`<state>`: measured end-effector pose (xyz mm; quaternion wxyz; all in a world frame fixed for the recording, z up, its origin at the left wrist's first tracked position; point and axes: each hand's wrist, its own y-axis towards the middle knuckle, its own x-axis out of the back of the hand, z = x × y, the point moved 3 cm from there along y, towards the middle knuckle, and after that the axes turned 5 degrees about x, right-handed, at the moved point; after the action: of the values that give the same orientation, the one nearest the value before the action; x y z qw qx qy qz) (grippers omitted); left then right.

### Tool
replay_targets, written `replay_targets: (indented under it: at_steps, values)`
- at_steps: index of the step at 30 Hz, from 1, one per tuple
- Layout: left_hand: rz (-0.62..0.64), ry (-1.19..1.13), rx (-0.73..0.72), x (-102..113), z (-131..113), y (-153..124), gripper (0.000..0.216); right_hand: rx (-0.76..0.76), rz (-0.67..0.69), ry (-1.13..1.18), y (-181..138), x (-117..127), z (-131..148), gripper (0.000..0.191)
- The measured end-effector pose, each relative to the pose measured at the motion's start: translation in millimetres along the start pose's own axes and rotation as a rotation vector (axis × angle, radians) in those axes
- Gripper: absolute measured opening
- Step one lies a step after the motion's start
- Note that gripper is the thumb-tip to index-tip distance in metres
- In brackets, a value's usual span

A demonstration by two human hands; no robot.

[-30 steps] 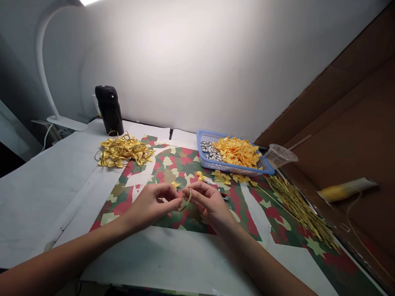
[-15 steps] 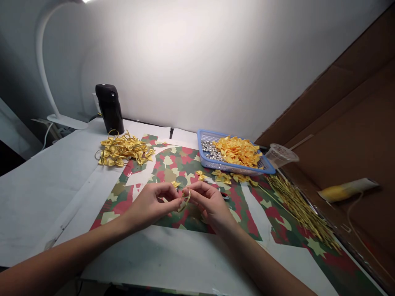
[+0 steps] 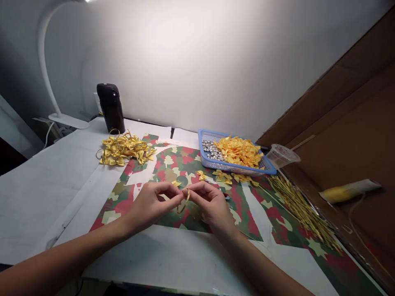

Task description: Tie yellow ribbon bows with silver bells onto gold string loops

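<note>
My left hand (image 3: 152,201) and my right hand (image 3: 210,203) meet over the camouflage-patterned sheet (image 3: 173,164), fingertips pinched together. Between them hangs a small loop of gold cord (image 3: 182,204), held by both hands. A little yellow bow (image 3: 176,183) lies just behind my left fingers. More loose yellow bows (image 3: 226,177) sit on the sheet beyond my right hand.
A pile of gold bows with loops (image 3: 123,149) lies at the back left by a black device (image 3: 110,107). A blue basket (image 3: 268,168) holds yellow bows and silver beads. A clear plastic cup (image 3: 281,155), gold cords (image 3: 300,209), a lamp base (image 3: 68,120) and a cardboard wall (image 3: 348,123) flank the right.
The gold loop has turned slightly between my fingers and hangs a bit lower. Both hands stay in the same place.
</note>
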<state>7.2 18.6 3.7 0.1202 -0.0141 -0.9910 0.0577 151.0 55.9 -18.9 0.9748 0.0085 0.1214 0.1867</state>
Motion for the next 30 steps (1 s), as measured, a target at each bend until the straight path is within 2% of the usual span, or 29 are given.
replay_targets:
  at_steps: [11,17,30]
  values:
    - [0.037,0.089,-0.123,1.0,-3.0,-4.7,0.014,0.054,0.098,-0.100,0.4,2.0,7.0,0.021]
    - [0.061,0.104,-0.107,0.0,-1.6,-4.9,0.015,0.114,0.138,-0.145,1.2,2.7,11.0,0.017]
    - [0.055,0.092,-0.086,-1.4,2.2,-3.8,0.017,0.067,0.154,-0.140,2.2,5.7,8.5,0.015]
